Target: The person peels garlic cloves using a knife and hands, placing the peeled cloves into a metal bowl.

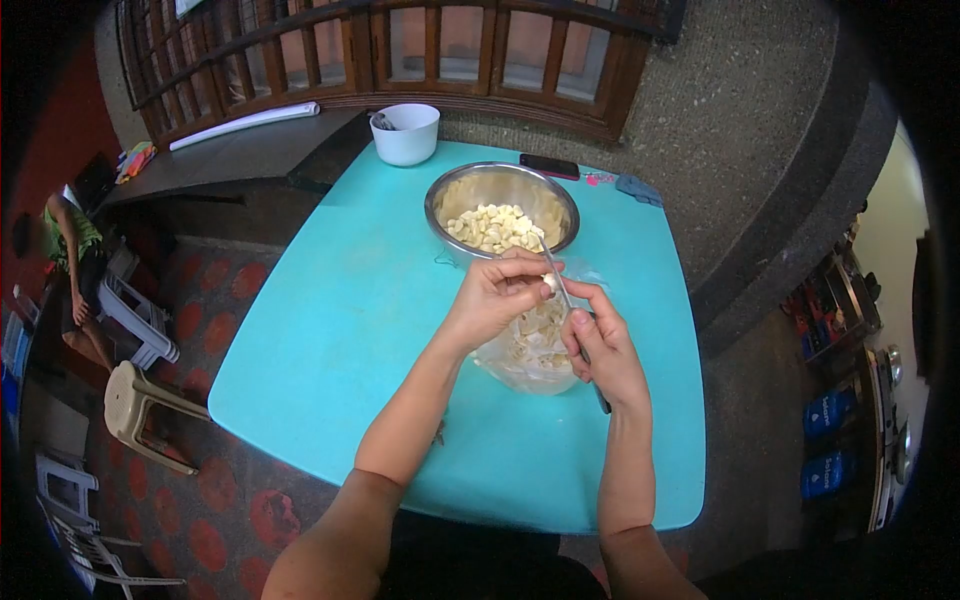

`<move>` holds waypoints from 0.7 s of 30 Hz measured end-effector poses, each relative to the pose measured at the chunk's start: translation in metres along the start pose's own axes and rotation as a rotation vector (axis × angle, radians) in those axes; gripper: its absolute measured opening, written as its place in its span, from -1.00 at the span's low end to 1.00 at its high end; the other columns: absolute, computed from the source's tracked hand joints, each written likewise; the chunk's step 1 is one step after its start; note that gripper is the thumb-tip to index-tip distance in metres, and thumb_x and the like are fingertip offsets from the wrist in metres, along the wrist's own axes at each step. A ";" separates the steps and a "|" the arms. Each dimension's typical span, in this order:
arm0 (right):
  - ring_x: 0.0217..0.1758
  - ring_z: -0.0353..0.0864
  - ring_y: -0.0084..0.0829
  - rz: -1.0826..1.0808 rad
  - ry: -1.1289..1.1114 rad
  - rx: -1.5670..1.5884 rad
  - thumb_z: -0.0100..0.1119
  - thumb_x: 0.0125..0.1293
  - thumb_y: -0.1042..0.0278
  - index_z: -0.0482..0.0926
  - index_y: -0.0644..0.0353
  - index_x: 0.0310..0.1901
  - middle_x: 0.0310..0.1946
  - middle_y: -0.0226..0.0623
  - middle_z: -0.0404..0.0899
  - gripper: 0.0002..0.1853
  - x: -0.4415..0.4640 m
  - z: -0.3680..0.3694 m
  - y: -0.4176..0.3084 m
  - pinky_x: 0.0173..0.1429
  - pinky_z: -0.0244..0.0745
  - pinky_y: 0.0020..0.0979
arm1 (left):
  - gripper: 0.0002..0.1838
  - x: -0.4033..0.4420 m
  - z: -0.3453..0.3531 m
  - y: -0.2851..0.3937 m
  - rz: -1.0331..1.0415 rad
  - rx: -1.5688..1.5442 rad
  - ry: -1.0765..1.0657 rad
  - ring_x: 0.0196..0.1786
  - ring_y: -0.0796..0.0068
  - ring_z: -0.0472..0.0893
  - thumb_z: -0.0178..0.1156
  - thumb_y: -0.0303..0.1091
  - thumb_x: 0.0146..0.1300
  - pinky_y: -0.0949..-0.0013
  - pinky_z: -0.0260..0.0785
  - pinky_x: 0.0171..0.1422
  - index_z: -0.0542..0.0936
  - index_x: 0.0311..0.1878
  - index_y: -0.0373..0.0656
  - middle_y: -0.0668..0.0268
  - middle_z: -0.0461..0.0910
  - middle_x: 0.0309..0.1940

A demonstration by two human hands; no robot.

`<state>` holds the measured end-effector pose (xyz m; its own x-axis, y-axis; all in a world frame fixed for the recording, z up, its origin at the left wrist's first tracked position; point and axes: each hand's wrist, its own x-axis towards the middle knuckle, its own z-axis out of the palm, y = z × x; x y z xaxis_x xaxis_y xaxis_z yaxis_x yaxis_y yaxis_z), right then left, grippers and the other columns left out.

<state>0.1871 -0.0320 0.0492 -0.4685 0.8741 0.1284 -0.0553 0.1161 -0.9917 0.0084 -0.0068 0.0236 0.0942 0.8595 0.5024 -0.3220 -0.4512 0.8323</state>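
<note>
My left hand [505, 295] pinches a small whitish garlic clove [551, 282] between thumb and fingers. In my right hand [608, 350] is a knife [556, 270], its thin blade pointing up and away beside the clove and its dark handle showing below the palm. Just beyond both hands stands a steel bowl [440, 215] holding many pale peeled cloves [495, 228]. Below my hands lies a clear plastic bag [535, 375] with pale pieces inside, partly hidden by my fingers.
The turquoise table [320, 350] also bears a white bowl [407, 140] with something dark in it, a dark phone [549, 166] and a folded blue-grey cloth [638, 190]. A beige plastic stool [140, 400] touches the left side. Farther left, a person [75, 245] sits.
</note>
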 end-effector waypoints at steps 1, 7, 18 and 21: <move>-0.67 0.12 -0.77 -0.001 0.000 0.003 -0.14 0.46 0.31 0.36 0.07 0.21 -0.65 -0.57 0.23 -0.67 0.001 0.000 0.001 -0.60 0.05 -0.65 | -0.74 0.000 0.000 0.001 -0.012 0.006 0.004 0.02 0.46 0.54 0.22 -0.65 0.11 0.42 0.45 0.13 0.62 -0.09 -0.33 0.23 0.54 -0.07; -0.73 0.13 -0.76 -0.033 0.000 0.114 -0.13 0.46 0.29 0.36 0.08 0.19 -0.64 -0.54 0.28 -0.68 0.004 0.001 0.007 -0.67 0.06 -0.65 | -0.74 0.000 0.002 0.001 -0.021 -0.020 0.004 -0.02 0.48 0.57 0.27 -0.60 0.11 0.43 0.48 0.08 0.61 -0.09 -0.31 0.19 0.56 -0.02; -0.77 0.15 -0.73 0.017 -0.021 0.318 -0.10 0.45 0.26 0.32 0.14 0.19 -0.63 -0.47 0.31 -0.66 0.005 -0.008 0.010 -0.70 0.09 -0.65 | -0.77 -0.001 -0.001 0.010 -0.137 0.029 0.060 -0.13 0.50 0.62 0.22 -0.54 0.17 0.42 0.50 0.01 0.58 -0.09 -0.32 0.16 0.64 -0.15; -0.77 0.14 -0.73 0.005 0.000 0.302 -0.10 0.45 0.26 0.30 0.15 0.21 -0.62 -0.48 0.30 -0.64 0.005 -0.011 0.008 -0.70 0.09 -0.65 | -0.78 0.000 -0.004 0.013 -0.106 -0.028 0.067 -0.14 0.50 0.62 0.18 -0.54 0.19 0.40 0.50 0.00 0.57 -0.08 -0.32 0.16 0.65 -0.16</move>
<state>0.1945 -0.0217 0.0418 -0.4698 0.8741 0.1233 -0.3128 -0.0343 -0.9492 0.0005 -0.0115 0.0340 0.0664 0.9164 0.3947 -0.3397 -0.3512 0.8725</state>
